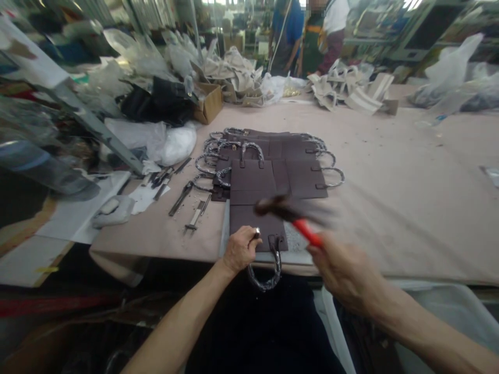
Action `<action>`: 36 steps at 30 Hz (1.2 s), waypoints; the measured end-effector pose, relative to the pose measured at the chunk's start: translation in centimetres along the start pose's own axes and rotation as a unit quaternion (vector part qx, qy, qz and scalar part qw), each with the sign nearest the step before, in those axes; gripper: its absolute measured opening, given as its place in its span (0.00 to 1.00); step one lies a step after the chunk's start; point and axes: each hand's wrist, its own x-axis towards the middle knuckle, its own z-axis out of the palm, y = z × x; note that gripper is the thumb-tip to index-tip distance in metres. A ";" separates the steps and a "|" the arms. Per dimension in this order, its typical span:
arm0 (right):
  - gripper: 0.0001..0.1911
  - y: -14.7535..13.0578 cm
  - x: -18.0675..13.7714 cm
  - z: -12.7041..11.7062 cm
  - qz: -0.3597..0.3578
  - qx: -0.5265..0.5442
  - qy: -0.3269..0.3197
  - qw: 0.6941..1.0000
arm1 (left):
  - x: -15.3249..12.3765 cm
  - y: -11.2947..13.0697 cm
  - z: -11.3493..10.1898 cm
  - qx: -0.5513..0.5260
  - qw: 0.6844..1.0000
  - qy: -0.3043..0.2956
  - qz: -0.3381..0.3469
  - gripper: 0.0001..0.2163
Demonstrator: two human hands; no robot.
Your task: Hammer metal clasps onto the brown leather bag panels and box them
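Observation:
A dark brown leather bag panel (pixel 252 179) lies flat in front of me on a pale slab (pixel 298 240), one plastic-wrapped handle (pixel 266 283) hanging over the table's front edge. My left hand (pixel 239 250) is closed on a small metal punch (pixel 257 234), upright on the near part of the panel. In my right hand (pixel 338 265) is a hammer (pixel 283 208) with a red grip, blurred by motion. Its head hovers above the panel, slightly beyond and right of the punch. More brown panels with wrapped handles (pixel 302 174) lie overlapped behind.
Several metal tools (pixel 191 208) lie left of the panels, near a wrapped block (pixel 113 210). A cardboard box (pixel 210 103), black bags (pixel 159 101) and beige pieces (pixel 234 78) sit farther back. Two people (pixel 288 36) are beyond the table. A white bin (pixel 448 311) is below right.

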 end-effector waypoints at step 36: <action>0.09 7.7 -0.7 15.7 -0.100 0.104 -0.040 0.989 | -1.0 0.4 -1.4 -0.012 0.998 0.044 -0.052 0.05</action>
